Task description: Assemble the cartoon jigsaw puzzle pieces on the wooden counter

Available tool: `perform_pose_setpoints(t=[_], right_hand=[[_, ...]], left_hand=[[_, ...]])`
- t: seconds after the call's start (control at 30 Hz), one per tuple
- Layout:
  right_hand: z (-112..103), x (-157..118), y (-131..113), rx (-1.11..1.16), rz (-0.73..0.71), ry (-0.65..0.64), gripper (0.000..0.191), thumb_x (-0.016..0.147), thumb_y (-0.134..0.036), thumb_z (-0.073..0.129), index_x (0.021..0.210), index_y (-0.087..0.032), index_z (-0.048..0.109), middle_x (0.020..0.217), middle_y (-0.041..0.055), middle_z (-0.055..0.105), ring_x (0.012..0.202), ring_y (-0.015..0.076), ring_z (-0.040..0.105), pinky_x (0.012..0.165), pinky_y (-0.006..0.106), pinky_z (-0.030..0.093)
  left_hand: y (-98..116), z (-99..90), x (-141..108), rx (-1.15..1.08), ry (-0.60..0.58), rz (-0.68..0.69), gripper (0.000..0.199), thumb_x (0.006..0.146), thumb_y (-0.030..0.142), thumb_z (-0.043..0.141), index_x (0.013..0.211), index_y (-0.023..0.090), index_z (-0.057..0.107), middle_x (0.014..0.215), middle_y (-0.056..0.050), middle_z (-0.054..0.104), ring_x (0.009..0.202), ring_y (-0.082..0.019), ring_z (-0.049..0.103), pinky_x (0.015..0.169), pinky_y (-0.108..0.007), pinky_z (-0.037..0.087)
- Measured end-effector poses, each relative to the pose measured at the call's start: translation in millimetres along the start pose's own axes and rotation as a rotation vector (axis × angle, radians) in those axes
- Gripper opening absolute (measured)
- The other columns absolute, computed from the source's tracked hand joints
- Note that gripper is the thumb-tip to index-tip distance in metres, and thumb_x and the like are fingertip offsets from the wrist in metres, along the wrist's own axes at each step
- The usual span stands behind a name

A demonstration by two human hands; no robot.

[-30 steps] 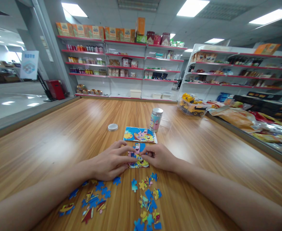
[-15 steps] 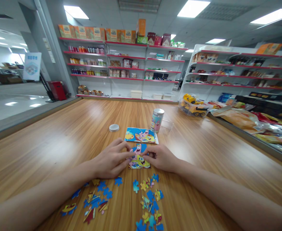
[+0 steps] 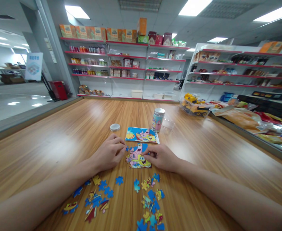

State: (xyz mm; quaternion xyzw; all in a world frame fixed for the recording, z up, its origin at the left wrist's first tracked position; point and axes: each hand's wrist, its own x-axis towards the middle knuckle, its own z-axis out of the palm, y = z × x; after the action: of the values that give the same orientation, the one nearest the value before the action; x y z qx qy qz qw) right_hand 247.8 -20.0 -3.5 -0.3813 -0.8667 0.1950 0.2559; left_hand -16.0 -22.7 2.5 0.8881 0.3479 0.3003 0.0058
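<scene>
A partly assembled jigsaw puzzle [image 3: 137, 158] with pink and yellow cartoon figures lies on the table between my hands. My left hand [image 3: 110, 152] is just left of it, its fingers bent and closed at the tips on a small blue puzzle piece [image 3: 127, 148]. My right hand [image 3: 161, 157] rests at the puzzle's right side, thumb and forefinger pinched together on its edge. Directly behind lies the picture sheet [image 3: 141, 134] with the same figures. Nearer to me are loose puzzle pieces in a left group [image 3: 96, 199] and a right group [image 3: 152, 195].
A cartoon-printed can [image 3: 158, 120] stands behind the sheet, beside a clear plastic lid [image 3: 168, 125]. A silver lid [image 3: 115, 127] lies to the left. At the far right are a bin of yellow toy trucks [image 3: 194, 106] and packaged goods [image 3: 247, 120]. Stocked shelves [image 3: 126, 69] stand behind the table.
My left hand has drawn back left from the puzzle, uncovering its left edge and a blue piece at the fingertips. My right hand has stayed nearly still on the puzzle.
</scene>
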Motion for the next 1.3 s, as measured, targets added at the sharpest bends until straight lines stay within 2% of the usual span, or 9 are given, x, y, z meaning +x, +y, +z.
perform_pose_setpoints(t=[0.1,0.2,0.5,0.67,0.87,1.1,1.3], right_hand=[[1,0,1,0.005,-0.009,-0.001,0.014,0.086,-0.026,0.061,0.086,-0.017,0.072,0.061,-0.0011,0.058,0.054,0.0100,0.048,0.051,0.021,0.032],[1,0,2,0.005,-0.008,-0.004,0.016,0.088,-0.027,0.060,0.084,-0.017,0.072,0.061,-0.0004,0.058,0.054,0.0102,0.048,0.051,0.021,0.032],[0,-1,2,0.009,-0.005,-0.015,0.015,0.087,-0.026,0.060,0.087,-0.018,0.072,0.061,-0.0010,0.058,0.054,0.0100,0.048,0.051,0.021,0.032],[1,-1,2,0.005,-0.003,-0.018,0.015,0.088,-0.027,0.059,0.085,-0.017,0.071,0.062,-0.0007,0.058,0.054,0.0101,0.048,0.051,0.022,0.032],[1,0,3,-0.008,-0.006,-0.013,0.016,0.088,-0.028,0.059,0.086,-0.017,0.071,0.063,0.0000,0.060,0.055,0.0104,0.049,0.051,0.022,0.032],[0,0,1,-0.022,0.001,-0.020,0.015,0.088,-0.027,0.059,0.087,-0.017,0.071,0.065,0.0005,0.061,0.056,0.0108,0.050,0.052,0.022,0.032],[0,0,1,-0.021,0.003,-0.020,0.017,0.088,-0.028,0.059,0.086,-0.017,0.071,0.064,0.0004,0.061,0.056,0.0109,0.049,0.051,0.022,0.033]], left_hand=[[-5,2.8,-2,0.022,0.039,-0.043,0.023,0.091,0.011,0.049,0.096,0.014,0.071,0.093,-0.008,0.065,0.090,-0.024,0.050,0.082,-0.040,0.047],[-9,4.7,-4,0.013,0.063,-0.031,0.034,0.086,0.002,0.045,0.104,0.014,0.070,0.096,-0.009,0.065,0.090,-0.024,0.050,0.081,-0.039,0.048],[-15,9.1,-4,0.006,0.081,-0.011,0.035,0.082,-0.003,0.046,0.092,0.014,0.074,0.094,-0.006,0.072,0.087,-0.024,0.051,0.079,-0.039,0.050],[-13,5.1,-5,0.013,0.116,-0.031,0.044,0.076,-0.008,0.042,0.098,0.014,0.072,0.096,-0.006,0.071,0.089,-0.024,0.052,0.080,-0.039,0.049],[-9,4.3,-2,0.006,0.102,-0.043,0.031,0.084,0.003,0.051,0.104,0.015,0.071,0.098,-0.006,0.071,0.091,-0.024,0.052,0.082,-0.039,0.049],[-10,4.8,-1,-0.030,0.015,-0.080,0.015,0.088,0.018,0.061,0.094,0.019,0.075,0.101,-0.003,0.073,0.092,-0.024,0.054,0.087,-0.041,0.047],[-12,4.7,-2,-0.052,0.005,-0.092,0.011,0.090,0.020,0.065,0.095,0.020,0.075,0.095,-0.003,0.073,0.091,-0.023,0.053,0.085,-0.039,0.045]])
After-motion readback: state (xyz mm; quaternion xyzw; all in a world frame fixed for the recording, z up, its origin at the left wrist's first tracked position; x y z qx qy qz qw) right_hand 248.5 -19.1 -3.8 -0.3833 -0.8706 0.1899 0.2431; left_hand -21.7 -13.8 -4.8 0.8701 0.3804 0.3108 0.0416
